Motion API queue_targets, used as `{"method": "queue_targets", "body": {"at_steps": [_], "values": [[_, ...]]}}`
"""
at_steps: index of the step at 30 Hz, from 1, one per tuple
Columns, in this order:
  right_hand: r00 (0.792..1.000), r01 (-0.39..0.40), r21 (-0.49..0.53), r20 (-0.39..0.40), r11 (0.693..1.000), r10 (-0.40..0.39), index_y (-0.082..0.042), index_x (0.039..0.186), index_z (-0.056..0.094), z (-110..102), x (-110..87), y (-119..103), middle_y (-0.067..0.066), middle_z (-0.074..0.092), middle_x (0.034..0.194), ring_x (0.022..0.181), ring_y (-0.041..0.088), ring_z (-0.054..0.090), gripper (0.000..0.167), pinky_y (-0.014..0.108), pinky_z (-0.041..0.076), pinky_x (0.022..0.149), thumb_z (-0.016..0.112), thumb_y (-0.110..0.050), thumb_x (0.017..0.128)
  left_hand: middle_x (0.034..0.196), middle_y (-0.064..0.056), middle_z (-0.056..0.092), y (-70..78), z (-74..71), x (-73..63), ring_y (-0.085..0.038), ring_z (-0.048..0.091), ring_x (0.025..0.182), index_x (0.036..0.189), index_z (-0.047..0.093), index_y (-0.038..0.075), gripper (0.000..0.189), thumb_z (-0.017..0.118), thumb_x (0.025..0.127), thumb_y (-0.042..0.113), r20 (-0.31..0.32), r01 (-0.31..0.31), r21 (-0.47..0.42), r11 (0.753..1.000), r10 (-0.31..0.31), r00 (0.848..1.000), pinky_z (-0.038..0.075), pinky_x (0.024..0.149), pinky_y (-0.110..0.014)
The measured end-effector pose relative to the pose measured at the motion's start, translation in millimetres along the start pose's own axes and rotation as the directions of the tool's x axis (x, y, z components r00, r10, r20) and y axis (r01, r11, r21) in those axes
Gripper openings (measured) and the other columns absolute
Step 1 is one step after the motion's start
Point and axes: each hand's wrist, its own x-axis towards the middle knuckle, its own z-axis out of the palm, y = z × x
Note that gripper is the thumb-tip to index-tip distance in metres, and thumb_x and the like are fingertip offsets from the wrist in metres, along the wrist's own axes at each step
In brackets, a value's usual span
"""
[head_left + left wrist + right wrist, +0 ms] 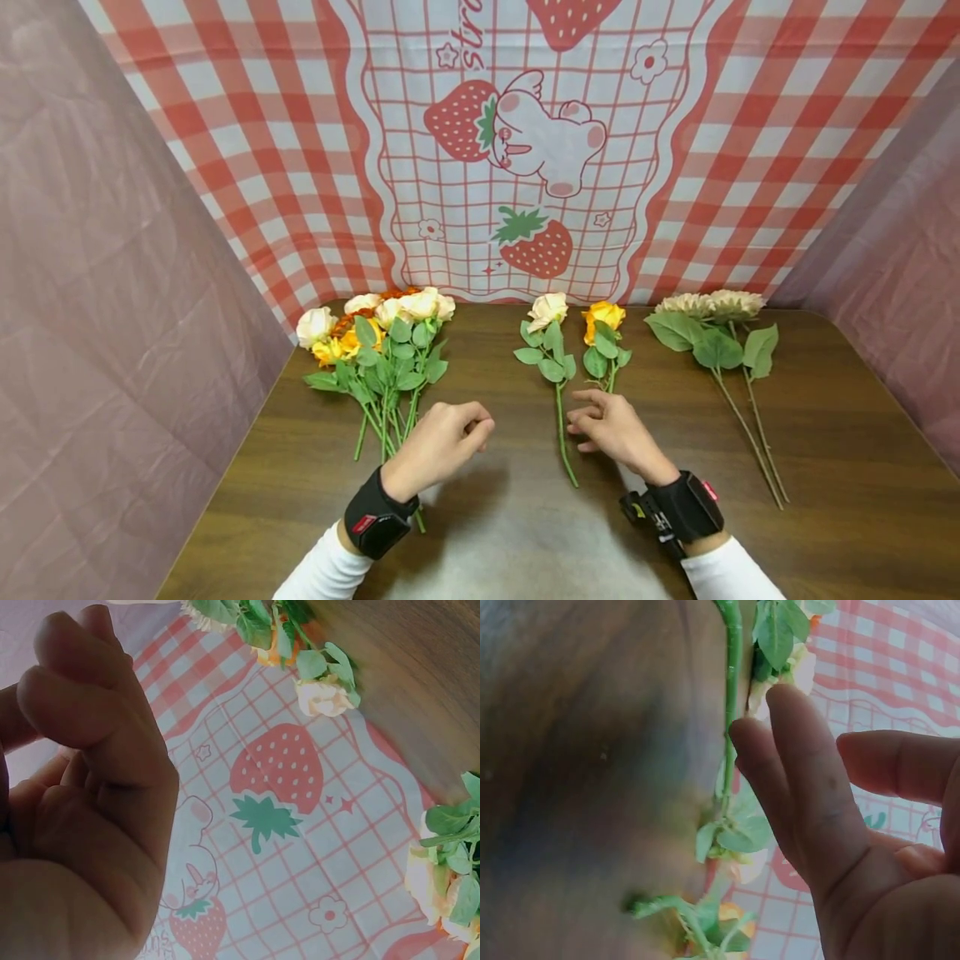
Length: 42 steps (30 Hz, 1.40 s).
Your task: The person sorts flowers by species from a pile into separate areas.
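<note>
My left hand (442, 437), fingers loosely curled, hovers over the table just right of the stems of a bunch of cream, yellow and orange roses (386, 354). Nothing shows between its fingers in the left wrist view. The right hand (618, 429) has relaxed, slightly bent fingers, their tips beside the green stem of a single cream rose (550, 312). In the right wrist view its fingers (810, 772) hold nothing. An orange-yellow rose (603, 318) lies just beyond this hand, which hides the lower part of its stem.
Two pale, full-petaled flowers (708, 307) with long brown stems and broad leaves lie on the right of the brown wooden table (847, 417). A red-checked strawberry cloth (510, 233) hangs along the back edge. Pinkish drapes (135, 250) stand at both sides.
</note>
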Motion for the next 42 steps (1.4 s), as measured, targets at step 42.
{"method": "queue_targets", "body": {"at_steps": [42], "values": [[0.988,0.156,-0.039,0.009,0.987,-0.156,0.012,0.120,0.059,12,-19.4,-22,0.022,0.070,0.096,0.083,0.028,0.070,0.027,0.033,0.058,0.064,0.058,-0.004,0.098,0.071,-0.020,0.064,-95.1,-21.3,5.6,-0.028,0.060,0.059,0.067,0.057,0.002,0.018,0.062,0.084,0.000,-0.077,0.450,0.312,0.837,-0.449,0.890,0.047,0.053,-0.042]]}}
